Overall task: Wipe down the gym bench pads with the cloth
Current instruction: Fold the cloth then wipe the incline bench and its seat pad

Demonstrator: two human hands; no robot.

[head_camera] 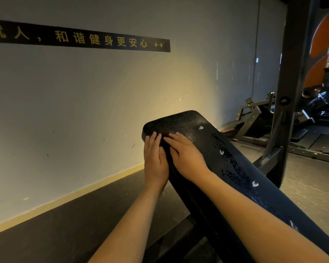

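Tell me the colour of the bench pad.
The bench pad is black; the head view shows it best.

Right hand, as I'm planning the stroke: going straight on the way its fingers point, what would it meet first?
Probably the fingertips of the left hand, almost touching the right hand; past them, the top edge of the bench pad, then the wall.

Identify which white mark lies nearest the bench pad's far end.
The white mark beside the right hand's fingertips; the others trail down the bench pad's right edge.
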